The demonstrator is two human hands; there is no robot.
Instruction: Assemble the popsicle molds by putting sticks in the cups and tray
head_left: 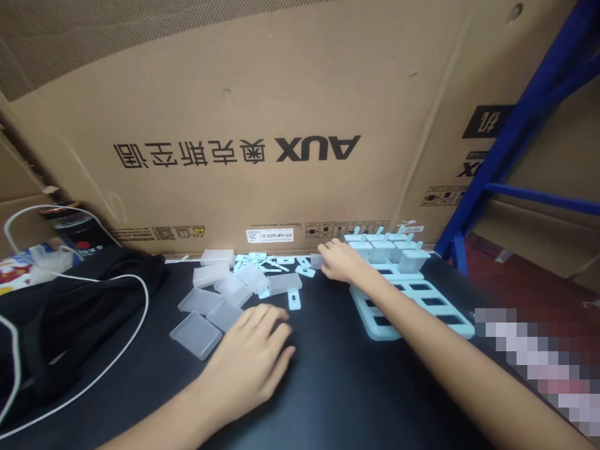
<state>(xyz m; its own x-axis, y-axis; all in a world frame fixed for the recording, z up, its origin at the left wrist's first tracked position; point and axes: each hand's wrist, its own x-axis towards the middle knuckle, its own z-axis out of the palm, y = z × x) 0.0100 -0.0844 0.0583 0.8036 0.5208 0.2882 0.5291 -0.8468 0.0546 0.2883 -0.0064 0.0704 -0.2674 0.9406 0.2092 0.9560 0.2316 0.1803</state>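
Clear case (317, 260), ctr of frame: R hand (338, 260) fingers bent at its end; can't tell if gripped. Prob. light, stiff, slick; hold by side walls. L hand (257, 351), lower ctr: fingers loosely spread, nothing visibly held.

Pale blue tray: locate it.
In the head view, the pale blue tray lies right of centre on the black table, beside the right hand and partly behind the right forearm.

Tray (384, 333) pale blue; loose sticks (294, 305) same pale blue; moulds (197, 335) frosted greyish white; tabletop (319, 387) black; cardboard (257, 81) brown, black print; frame (515, 131) deep blue.
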